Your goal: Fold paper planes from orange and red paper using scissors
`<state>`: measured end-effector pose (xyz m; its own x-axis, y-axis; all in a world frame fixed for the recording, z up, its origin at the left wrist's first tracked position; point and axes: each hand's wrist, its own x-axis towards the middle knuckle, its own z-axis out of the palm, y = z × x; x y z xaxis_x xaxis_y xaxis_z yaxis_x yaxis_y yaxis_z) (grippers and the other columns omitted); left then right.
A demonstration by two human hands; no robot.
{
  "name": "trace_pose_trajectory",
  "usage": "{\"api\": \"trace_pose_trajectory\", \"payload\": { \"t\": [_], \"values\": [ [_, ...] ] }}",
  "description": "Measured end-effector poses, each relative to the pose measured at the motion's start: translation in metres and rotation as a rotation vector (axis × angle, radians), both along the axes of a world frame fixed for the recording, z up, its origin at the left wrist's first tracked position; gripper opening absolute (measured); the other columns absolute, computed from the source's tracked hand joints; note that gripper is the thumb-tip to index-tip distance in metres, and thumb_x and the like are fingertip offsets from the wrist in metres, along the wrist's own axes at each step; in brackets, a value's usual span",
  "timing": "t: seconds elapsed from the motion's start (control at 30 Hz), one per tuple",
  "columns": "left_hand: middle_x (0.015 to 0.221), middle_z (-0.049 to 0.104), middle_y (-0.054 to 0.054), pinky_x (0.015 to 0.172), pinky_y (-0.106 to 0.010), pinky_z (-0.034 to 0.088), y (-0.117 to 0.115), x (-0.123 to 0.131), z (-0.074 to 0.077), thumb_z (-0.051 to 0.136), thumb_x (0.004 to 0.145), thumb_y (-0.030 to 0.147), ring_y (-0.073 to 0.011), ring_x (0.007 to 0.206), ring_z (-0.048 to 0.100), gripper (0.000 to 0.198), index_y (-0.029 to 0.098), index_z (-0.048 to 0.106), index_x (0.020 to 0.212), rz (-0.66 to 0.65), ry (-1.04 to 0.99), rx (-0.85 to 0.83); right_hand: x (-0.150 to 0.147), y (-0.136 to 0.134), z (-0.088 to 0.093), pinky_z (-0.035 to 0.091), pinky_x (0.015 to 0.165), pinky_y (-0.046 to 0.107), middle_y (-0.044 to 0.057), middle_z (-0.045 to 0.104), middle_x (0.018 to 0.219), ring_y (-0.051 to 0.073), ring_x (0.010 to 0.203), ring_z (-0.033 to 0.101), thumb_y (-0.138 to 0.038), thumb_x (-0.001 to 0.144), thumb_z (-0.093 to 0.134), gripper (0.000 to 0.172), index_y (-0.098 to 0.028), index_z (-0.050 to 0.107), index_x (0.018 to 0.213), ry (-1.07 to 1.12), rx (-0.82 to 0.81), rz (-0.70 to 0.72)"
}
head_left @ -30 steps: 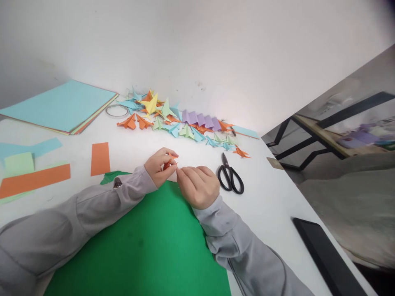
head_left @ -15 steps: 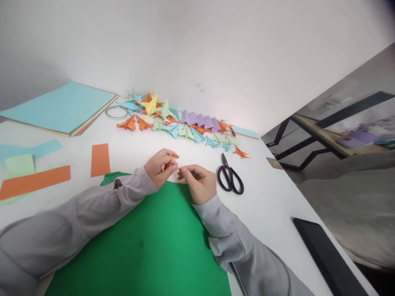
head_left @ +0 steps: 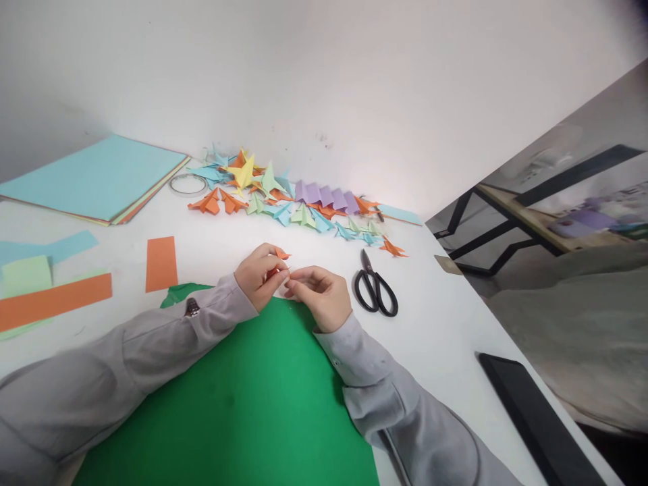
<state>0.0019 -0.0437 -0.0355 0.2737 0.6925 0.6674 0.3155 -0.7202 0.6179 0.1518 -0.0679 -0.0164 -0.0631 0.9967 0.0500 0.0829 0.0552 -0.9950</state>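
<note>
**Hand and Material Positions at the Work Surface**

1. Far left: a stack of coloured sheets (head_left: 96,179) lies flat near the wall. In front of it lie cut pieces, a long orange strip (head_left: 53,302) and a shorter orange rectangle (head_left: 161,264). Both are well apart from the hands, which suggests they are set aside as stock or offcuts.

2. A tape ring (head_left: 183,183) and a row of folded paper figures (head_left: 283,199) sit along the back of the table (head_left: 445,324). This placement probably keeps them out of the way of the forearms.

3. A large green sheet (head_left: 243,405) lies under both sleeves and likely serves as an underlay.

4. Left hand (head_left: 258,275): raised just above the far edge of the green sheet. The fingers are curled inward, and thumb and forefinger pinch a small orange folded piece (head_left: 281,255), whose tip sticks out above the knuckles. The tight grip likely steadies the piece for fine work.

5. Right hand (head_left: 318,293): just beside the left, fingertips meeting it. Thumb and forefinger are drawn together in a narrow pinch at the near edge of the orange piece, and the other fingers are loosely bent. Whether they grip paper or only touch it cannot be told.

6. Right: closed black scissors (head_left: 374,290) lie near the right hand, handles toward the person, probably for easy pickup. A black flat object (head_left: 536,418) lies at the table edge.
</note>
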Motion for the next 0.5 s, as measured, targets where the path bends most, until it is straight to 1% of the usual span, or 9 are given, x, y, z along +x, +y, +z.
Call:
{"api": "trace_pose_trajectory", "payload": {
  "t": [0.03, 0.1, 0.17, 0.2, 0.23, 0.37, 0.43, 0.5],
  "values": [
    [0.081, 0.053, -0.007, 0.058, -0.026, 0.047, 0.0000, 0.0008, 0.0004, 0.051, 0.080, 0.016, -0.0209, 0.092, 0.059, 0.012, 0.016, 0.059, 0.071, 0.013, -0.007, 0.004, -0.0005, -0.0009, -0.0011, 0.050, 0.049, 0.025, 0.002, 0.068, 0.060, 0.016, 0.054, 0.064, -0.031, 0.059, 0.071, 0.019, -0.017, 0.064, 0.071, -0.047, 0.070, -0.027],
    [0.077, 0.052, -0.006, 0.064, -0.029, 0.049, -0.0001, 0.0022, 0.0013, 0.050, 0.081, 0.016, -0.0204, 0.089, 0.060, 0.014, 0.016, 0.059, 0.070, 0.030, -0.014, 0.018, -0.0011, -0.0030, -0.0030, 0.050, 0.051, 0.026, 0.003, 0.069, 0.065, 0.015, 0.056, 0.064, -0.029, 0.065, 0.068, 0.014, -0.019, 0.064, 0.074, -0.188, 0.255, -0.075],
    [0.074, 0.052, -0.005, 0.066, -0.030, 0.049, -0.0004, 0.0031, 0.0021, 0.050, 0.081, 0.017, -0.0203, 0.088, 0.060, 0.015, 0.016, 0.059, 0.069, 0.037, -0.016, 0.027, -0.0007, -0.0045, -0.0039, 0.051, 0.054, 0.027, 0.004, 0.070, 0.068, 0.015, 0.058, 0.063, -0.026, 0.073, 0.061, 0.009, -0.019, 0.066, 0.074, -0.327, 0.428, -0.087],
    [0.073, 0.051, -0.004, 0.067, -0.030, 0.049, -0.0006, 0.0033, 0.0024, 0.050, 0.081, 0.017, -0.0204, 0.088, 0.060, 0.015, 0.016, 0.059, 0.069, 0.038, -0.016, 0.027, -0.0002, -0.0049, -0.0040, 0.051, 0.056, 0.027, 0.004, 0.070, 0.069, 0.015, 0.059, 0.063, -0.025, 0.075, 0.058, 0.011, -0.019, 0.067, 0.073, -0.369, 0.477, -0.081],
    [0.072, 0.051, -0.004, 0.067, -0.030, 0.049, -0.0010, 0.0034, 0.0027, 0.050, 0.081, 0.016, -0.0205, 0.089, 0.061, 0.015, 0.017, 0.058, 0.068, 0.035, -0.017, 0.027, 0.0003, -0.0050, -0.0041, 0.052, 0.056, 0.027, 0.005, 0.070, 0.070, 0.015, 0.059, 0.063, -0.025, 0.077, 0.056, 0.013, -0.019, 0.067, 0.074, -0.388, 0.492, -0.075],
    [0.071, 0.049, -0.003, 0.065, -0.028, 0.050, -0.0020, 0.0028, 0.0036, 0.052, 0.077, 0.012, -0.0204, 0.092, 0.061, 0.010, 0.017, 0.058, 0.070, 0.012, -0.011, 0.020, 0.0020, -0.0042, -0.0048, 0.052, 0.054, 0.026, 0.004, 0.069, 0.066, 0.015, 0.055, 0.063, -0.026, 0.079, 0.056, 0.015, -0.016, 0.067, 0.075, -0.361, 0.405, -0.080],
    [0.073, 0.050, -0.003, 0.066, -0.028, 0.050, -0.0020, 0.0023, 0.0040, 0.052, 0.075, 0.012, -0.0197, 0.091, 0.061, 0.009, 0.017, 0.058, 0.069, 0.017, -0.005, 0.022, 0.0020, -0.0041, -0.0054, 0.052, 0.055, 0.026, 0.004, 0.069, 0.066, 0.014, 0.055, 0.063, -0.025, 0.078, 0.057, 0.014, -0.016, 0.067, 0.075, -0.366, 0.421, -0.083],
    [0.075, 0.051, -0.004, 0.068, -0.028, 0.050, -0.0018, 0.0018, 0.0045, 0.052, 0.075, 0.012, -0.0192, 0.091, 0.062, 0.010, 0.017, 0.057, 0.069, 0.024, 0.007, 0.024, 0.0016, -0.0046, -0.0057, 0.052, 0.056, 0.025, 0.003, 0.070, 0.067, 0.014, 0.055, 0.063, -0.023, 0.077, 0.057, 0.012, -0.016, 0.067, 0.074, -0.393, 0.476, -0.088]
  ]
}}
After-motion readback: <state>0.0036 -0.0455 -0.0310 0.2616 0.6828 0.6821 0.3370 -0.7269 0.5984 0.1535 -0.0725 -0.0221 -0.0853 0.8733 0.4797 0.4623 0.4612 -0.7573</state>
